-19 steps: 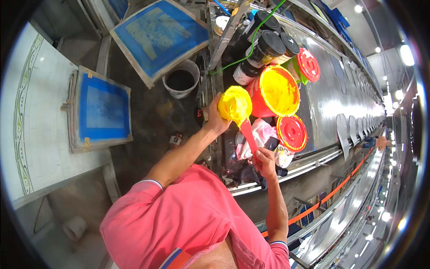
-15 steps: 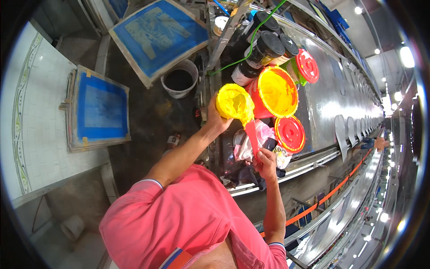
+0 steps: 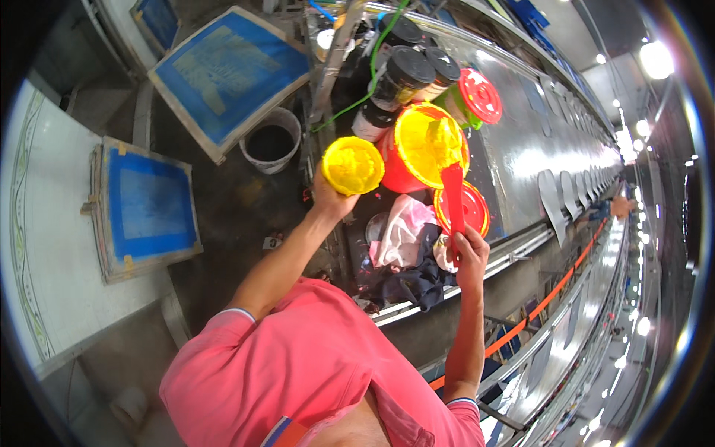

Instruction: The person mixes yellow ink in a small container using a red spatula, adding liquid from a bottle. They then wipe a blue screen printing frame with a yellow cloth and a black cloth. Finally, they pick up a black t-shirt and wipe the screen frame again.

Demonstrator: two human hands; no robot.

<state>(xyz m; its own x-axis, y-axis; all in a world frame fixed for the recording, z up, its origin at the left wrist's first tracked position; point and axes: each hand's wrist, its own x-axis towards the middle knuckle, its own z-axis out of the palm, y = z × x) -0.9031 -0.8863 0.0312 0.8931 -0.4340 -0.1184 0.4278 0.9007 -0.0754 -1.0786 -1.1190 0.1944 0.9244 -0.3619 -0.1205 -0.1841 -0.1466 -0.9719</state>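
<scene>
My left hand (image 3: 331, 195) is closed round a small tub (image 3: 352, 166) smeared with thick yellow paste, its mouth facing up. A red spatula (image 3: 453, 203) is gripped by its lower end in my right hand (image 3: 470, 249). The spatula's far end reaches the rim of a red bucket (image 3: 398, 167), where yellow paste (image 3: 436, 140) is heaped. Just below the bucket lies a red lid (image 3: 474, 211), partly covered by the spatula. Crumpled pink-white cloth (image 3: 403, 231) and dark cloth (image 3: 417, 277) rest between my hands.
Black-lidded jars (image 3: 411, 68) and a red-lidded green tub (image 3: 479, 97) crowd behind the bucket. A green cable (image 3: 374, 68) crosses there. Blue framed screens (image 3: 231, 74) stand left, near a pail of dark liquid (image 3: 271, 141). A long metal table (image 3: 514, 171) stretches right with pale flat pieces.
The spatula has moved right, from the small tub's edge to the red bucket's mouth. The yellow paste strand between tub and spatula is gone. The view has shifted slightly.
</scene>
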